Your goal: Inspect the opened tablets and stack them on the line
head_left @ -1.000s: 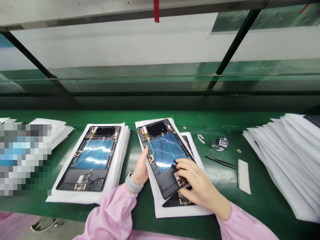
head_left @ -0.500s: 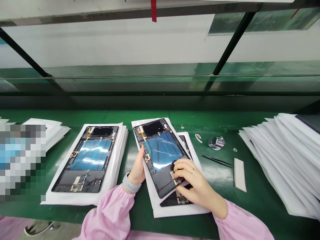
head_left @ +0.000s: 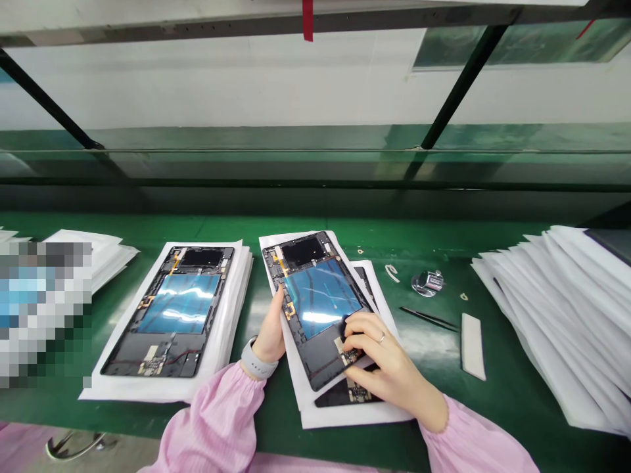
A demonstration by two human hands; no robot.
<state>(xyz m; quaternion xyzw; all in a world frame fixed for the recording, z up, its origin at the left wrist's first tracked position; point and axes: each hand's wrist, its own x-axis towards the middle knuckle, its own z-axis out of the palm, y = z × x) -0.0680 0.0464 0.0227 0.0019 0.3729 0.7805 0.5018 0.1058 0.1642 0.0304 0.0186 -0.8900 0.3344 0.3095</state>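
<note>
An open tablet chassis (head_left: 318, 299) with a shiny blue battery lies tilted on a white sheet, over a second chassis (head_left: 351, 393) on another sheet. My left hand (head_left: 273, 330) grips the upper chassis by its left edge, thumb on the frame. My right hand (head_left: 382, 364) is curled at its lower right corner, fingertips pressing on a small board there, thumb under the edge. Both sleeves are pink; a watch is on my left wrist.
Another open chassis (head_left: 172, 309) rests on a stack of white sheets to the left. At right lie black tweezers (head_left: 428, 318), a white strip (head_left: 472, 344), a small metal part (head_left: 428, 281) and a fanned stack of sheets (head_left: 562, 309). The bench is green (head_left: 517, 394).
The upper chassis with both hands shifted slightly left and toward me, and my right fingertips slid from the battery's lower edge down onto the small board.
</note>
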